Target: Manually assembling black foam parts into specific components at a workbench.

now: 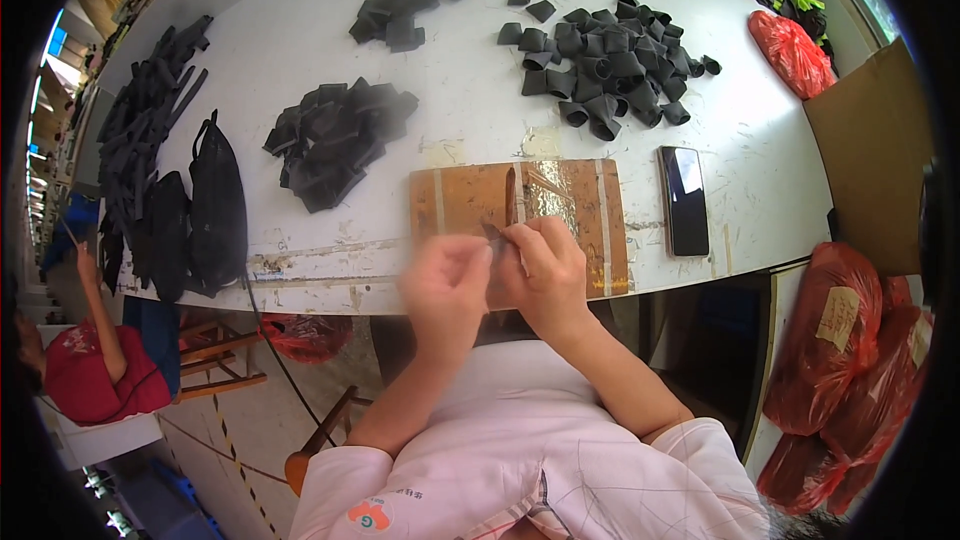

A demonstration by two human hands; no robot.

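Matt black loops (pixel 627 64), glossy phone (pixel 685 210)

Workshop: scuffed white worktable (pixel 470 90), heaps of small black pieces (pixel 340 145), bulging red bags (pixel 795 370) at right, co-worker (pixel 105 375) at left.

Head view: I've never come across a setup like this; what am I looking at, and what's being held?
No machine here, just a bare left hand and right hand. The one picture comes from a wide fisheye camera worn on the head, looking down, so straight edges bend near the rim. On the white table lie heaps of small black pieces, black strips at the far left, and a phone right of a brown board. Over the board, the right hand's fingers pinch a small dark piece. The left hand is beside it, too blurred to tell whether it grips too.
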